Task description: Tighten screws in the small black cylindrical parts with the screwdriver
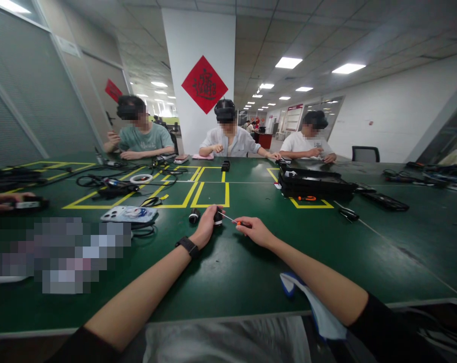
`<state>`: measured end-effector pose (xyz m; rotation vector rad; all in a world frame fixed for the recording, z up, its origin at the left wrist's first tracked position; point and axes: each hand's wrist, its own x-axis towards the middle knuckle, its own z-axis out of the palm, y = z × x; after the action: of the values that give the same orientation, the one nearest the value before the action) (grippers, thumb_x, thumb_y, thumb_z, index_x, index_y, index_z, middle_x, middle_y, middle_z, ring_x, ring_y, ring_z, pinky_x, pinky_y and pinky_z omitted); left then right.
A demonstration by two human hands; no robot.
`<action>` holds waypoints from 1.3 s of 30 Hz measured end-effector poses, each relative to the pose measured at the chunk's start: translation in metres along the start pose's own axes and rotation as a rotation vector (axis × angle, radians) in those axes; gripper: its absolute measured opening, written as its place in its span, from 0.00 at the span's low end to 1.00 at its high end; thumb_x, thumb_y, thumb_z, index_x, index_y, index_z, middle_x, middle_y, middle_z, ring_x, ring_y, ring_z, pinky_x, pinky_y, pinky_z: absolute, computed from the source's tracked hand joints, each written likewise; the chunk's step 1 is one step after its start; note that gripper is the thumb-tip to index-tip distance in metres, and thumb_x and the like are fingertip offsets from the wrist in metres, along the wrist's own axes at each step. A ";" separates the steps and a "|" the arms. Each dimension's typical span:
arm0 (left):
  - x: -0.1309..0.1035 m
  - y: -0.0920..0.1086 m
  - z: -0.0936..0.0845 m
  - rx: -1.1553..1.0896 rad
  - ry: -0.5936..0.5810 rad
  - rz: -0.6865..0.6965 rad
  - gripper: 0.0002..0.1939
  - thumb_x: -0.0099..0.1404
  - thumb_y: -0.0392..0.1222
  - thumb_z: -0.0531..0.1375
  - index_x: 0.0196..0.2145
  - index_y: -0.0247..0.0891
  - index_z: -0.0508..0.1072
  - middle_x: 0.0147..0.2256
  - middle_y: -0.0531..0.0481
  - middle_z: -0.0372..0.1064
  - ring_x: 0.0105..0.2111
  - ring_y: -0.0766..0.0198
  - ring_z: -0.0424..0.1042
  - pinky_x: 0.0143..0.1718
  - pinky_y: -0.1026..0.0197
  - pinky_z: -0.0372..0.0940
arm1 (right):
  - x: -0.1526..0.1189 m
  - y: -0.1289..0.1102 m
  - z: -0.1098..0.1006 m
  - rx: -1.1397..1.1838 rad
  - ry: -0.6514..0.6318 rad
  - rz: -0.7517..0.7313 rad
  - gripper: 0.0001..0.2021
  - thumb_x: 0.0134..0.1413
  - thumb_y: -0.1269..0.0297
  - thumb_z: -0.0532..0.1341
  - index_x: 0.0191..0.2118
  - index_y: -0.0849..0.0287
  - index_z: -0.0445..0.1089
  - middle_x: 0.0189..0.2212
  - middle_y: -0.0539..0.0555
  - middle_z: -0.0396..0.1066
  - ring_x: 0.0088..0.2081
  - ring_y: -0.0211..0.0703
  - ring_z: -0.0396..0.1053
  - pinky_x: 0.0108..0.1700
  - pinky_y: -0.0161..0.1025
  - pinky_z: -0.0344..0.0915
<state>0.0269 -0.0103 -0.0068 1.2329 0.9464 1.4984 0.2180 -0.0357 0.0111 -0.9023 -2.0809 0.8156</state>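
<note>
Near the middle of the green table (213, 272), my left hand (205, 227) is closed around a small black cylindrical part (218, 217) with a light band. My right hand (256, 232) grips a screwdriver (244, 224) with an orange and black handle. Its thin metal shaft points left, and the tip is at or close to the black part; contact is too small to tell. Just left of my left hand, a similar black part (194, 216) lies on the table. A dark watch band is on my left wrist.
Left of my hands are a phone (130, 214) and black cables (95, 180). A black open case (315, 182), an orange tool (307, 198) and dark tools lie right. Three people sit opposite; another person's hand (9, 201) is at far left.
</note>
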 end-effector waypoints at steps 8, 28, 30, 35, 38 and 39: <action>-0.004 0.009 0.004 0.243 -0.143 0.011 0.19 0.58 0.57 0.50 0.35 0.37 0.64 0.31 0.51 0.66 0.25 0.68 0.66 0.27 0.64 0.61 | -0.007 -0.001 -0.002 -0.334 0.019 -0.087 0.15 0.54 0.63 0.53 0.47 0.55 0.66 0.39 0.53 0.69 0.38 0.41 0.64 0.41 0.37 0.58; -0.007 0.011 -0.004 0.599 -0.128 0.236 0.11 0.58 0.47 0.53 0.34 0.38 0.64 0.30 0.53 0.64 0.30 0.67 0.63 0.33 0.63 0.59 | 0.006 0.015 -0.017 -0.464 -0.003 -0.148 0.12 0.57 0.63 0.51 0.32 0.61 0.71 0.32 0.55 0.66 0.39 0.41 0.60 0.44 0.41 0.56; -0.008 0.013 -0.004 0.592 -0.133 0.220 0.11 0.58 0.48 0.53 0.35 0.38 0.63 0.31 0.52 0.64 0.30 0.67 0.63 0.33 0.63 0.59 | 0.004 0.013 -0.018 -0.430 0.015 -0.180 0.11 0.57 0.64 0.52 0.34 0.60 0.70 0.33 0.55 0.66 0.40 0.41 0.60 0.45 0.41 0.56; -0.005 0.012 -0.007 0.535 -0.150 0.134 0.13 0.57 0.50 0.53 0.34 0.38 0.64 0.27 0.54 0.64 0.27 0.68 0.63 0.30 0.64 0.59 | 0.002 0.011 -0.015 -0.376 0.093 -0.191 0.07 0.50 0.64 0.59 0.35 0.60 0.68 0.34 0.53 0.66 0.39 0.40 0.60 0.44 0.40 0.56; -0.004 0.011 -0.009 0.528 -0.124 0.142 0.13 0.56 0.50 0.54 0.33 0.38 0.64 0.26 0.54 0.64 0.26 0.67 0.63 0.28 0.65 0.59 | 0.003 0.012 -0.013 -0.404 0.090 -0.123 0.09 0.50 0.61 0.59 0.36 0.60 0.67 0.34 0.53 0.65 0.39 0.41 0.60 0.43 0.39 0.57; -0.004 0.010 -0.009 0.523 -0.114 0.142 0.13 0.56 0.50 0.54 0.33 0.38 0.64 0.26 0.54 0.65 0.26 0.67 0.64 0.28 0.65 0.59 | 0.003 0.012 -0.014 -0.418 0.074 -0.099 0.09 0.51 0.60 0.58 0.36 0.60 0.68 0.34 0.54 0.65 0.38 0.41 0.60 0.42 0.39 0.57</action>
<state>0.0165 -0.0164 0.0006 1.7699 1.2404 1.3085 0.2317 -0.0227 0.0109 -1.0177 -2.2501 0.2914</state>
